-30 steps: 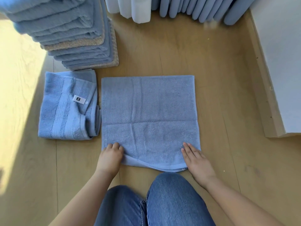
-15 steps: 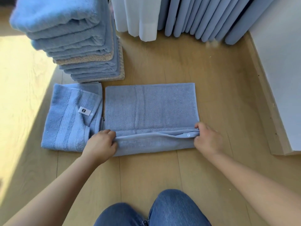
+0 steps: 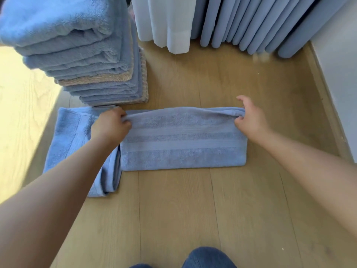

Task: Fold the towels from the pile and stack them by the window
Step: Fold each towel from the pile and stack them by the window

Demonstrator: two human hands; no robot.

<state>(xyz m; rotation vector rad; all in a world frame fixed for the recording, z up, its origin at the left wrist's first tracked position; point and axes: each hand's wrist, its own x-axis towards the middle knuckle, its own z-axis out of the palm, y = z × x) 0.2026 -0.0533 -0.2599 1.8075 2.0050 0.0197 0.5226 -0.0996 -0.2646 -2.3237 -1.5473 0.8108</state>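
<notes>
Near edge now carried over to far edge | towel on floor, dead centre, long axis 9-to-3 o'clock | left hand and right hand pinch far corners, fingers curled on cloth | second folded towel touching at 9; stack at 11; curtains at 12

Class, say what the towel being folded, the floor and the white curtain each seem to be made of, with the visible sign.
The towel being folded: probably cotton terry, matte; fuzzy pile with flatter woven bands. The floor: wood or wood-look laminate, low sheen; grain lines and plank seams. The white curtain: thin woven fabric, perhaps sheer; soft hanging pleats and a stitched hem.
</notes>
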